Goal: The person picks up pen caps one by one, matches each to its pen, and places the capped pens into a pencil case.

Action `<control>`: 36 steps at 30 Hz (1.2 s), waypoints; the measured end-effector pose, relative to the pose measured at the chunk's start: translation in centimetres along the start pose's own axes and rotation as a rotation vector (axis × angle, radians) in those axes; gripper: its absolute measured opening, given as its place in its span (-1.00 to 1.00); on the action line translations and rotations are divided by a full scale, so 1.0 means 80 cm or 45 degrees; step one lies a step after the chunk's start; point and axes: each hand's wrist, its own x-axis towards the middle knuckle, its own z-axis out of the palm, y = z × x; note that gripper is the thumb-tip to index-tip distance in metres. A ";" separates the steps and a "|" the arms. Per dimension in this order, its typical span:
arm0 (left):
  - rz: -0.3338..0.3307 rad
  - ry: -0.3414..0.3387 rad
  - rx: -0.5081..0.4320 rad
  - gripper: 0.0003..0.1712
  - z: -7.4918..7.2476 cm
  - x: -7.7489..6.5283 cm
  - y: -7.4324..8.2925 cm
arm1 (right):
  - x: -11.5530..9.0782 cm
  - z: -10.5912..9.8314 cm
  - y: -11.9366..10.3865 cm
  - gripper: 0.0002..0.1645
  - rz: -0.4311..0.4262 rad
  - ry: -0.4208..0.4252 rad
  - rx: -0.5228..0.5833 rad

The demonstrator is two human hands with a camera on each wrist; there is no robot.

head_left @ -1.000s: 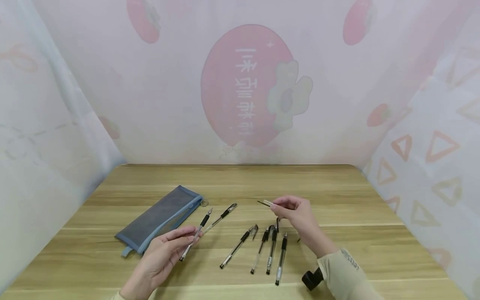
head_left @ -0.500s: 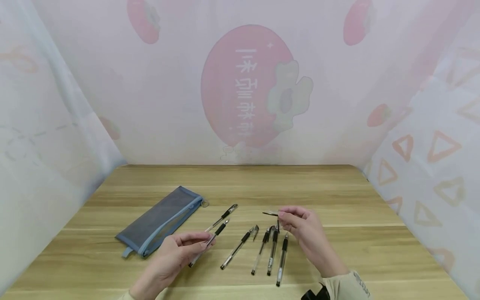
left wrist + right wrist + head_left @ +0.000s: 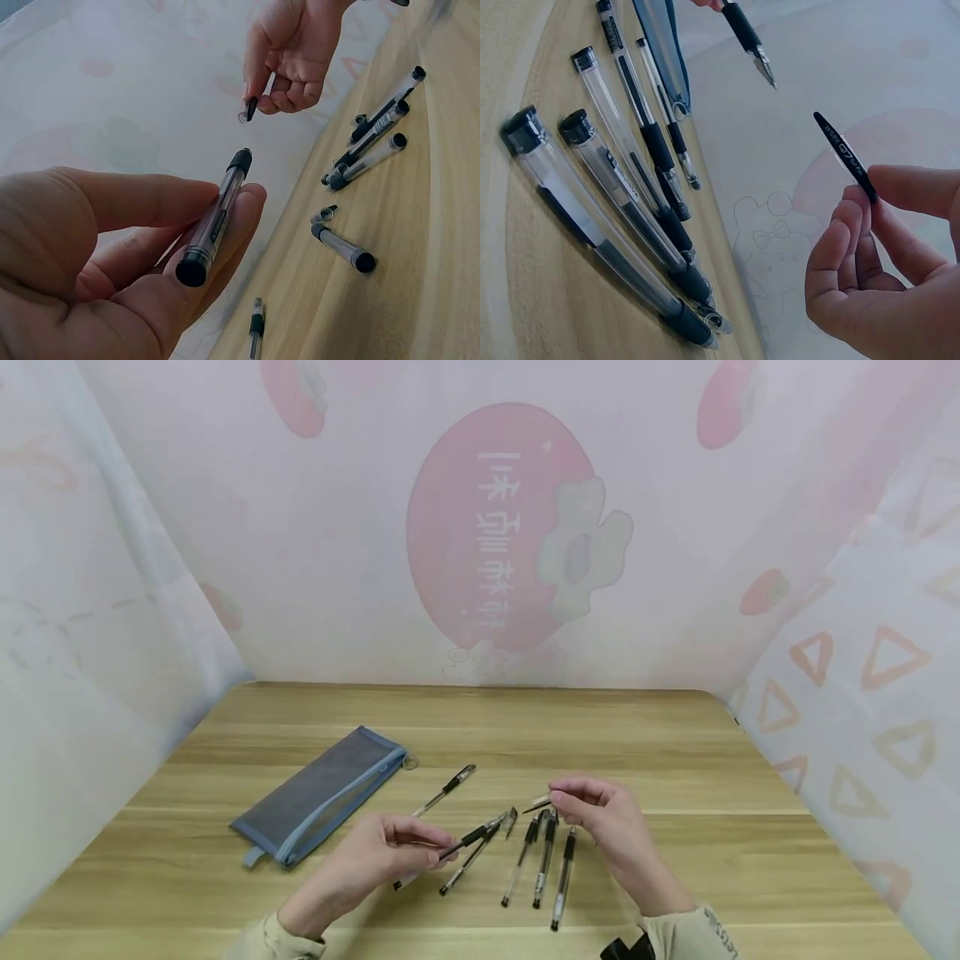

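My left hand [image 3: 382, 860] pinches an uncapped gel pen [image 3: 474, 837] with a clear barrel, black rubber grip and black end plug. Its metal tip points up and right, as the right wrist view shows at the pen [image 3: 742, 30]. Between the thumb and fingers of my right hand [image 3: 600, 810] is a clear pen cap [image 3: 538, 804] with a black clip [image 3: 845, 154]. A gap separates the pen tip from the cap [image 3: 244, 112]. Beneath both hands, several similar gel pens [image 3: 566, 868] lie side by side on the table, and another pen [image 3: 470, 860] lies partly under the held one.
A blue-grey mesh pencil case [image 3: 315, 793] with a zip lies at the left. Near it rests a capped pen [image 3: 446, 789]. The wooden table [image 3: 600, 718] meets a pale printed curtain [image 3: 345, 568] at the back. A black object [image 3: 628, 947] sits by the right sleeve.
My left hand has moved right with the gel pen, whose tip has swung toward the cap. My right hand has come slightly lower and nearer with the cap, which has turned.
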 end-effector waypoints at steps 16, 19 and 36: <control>0.037 -0.077 -0.004 -0.70 0.006 0.010 0.013 | -0.007 0.015 0.010 -0.68 -0.064 -0.160 -0.085; 0.040 -0.083 -0.007 -0.69 0.007 0.010 0.014 | -0.008 0.018 0.010 -0.69 -0.049 -0.185 -0.069; 0.125 -0.107 0.034 -0.69 0.009 0.013 0.015 | -0.015 0.023 0.012 -0.64 -0.102 -0.364 -0.073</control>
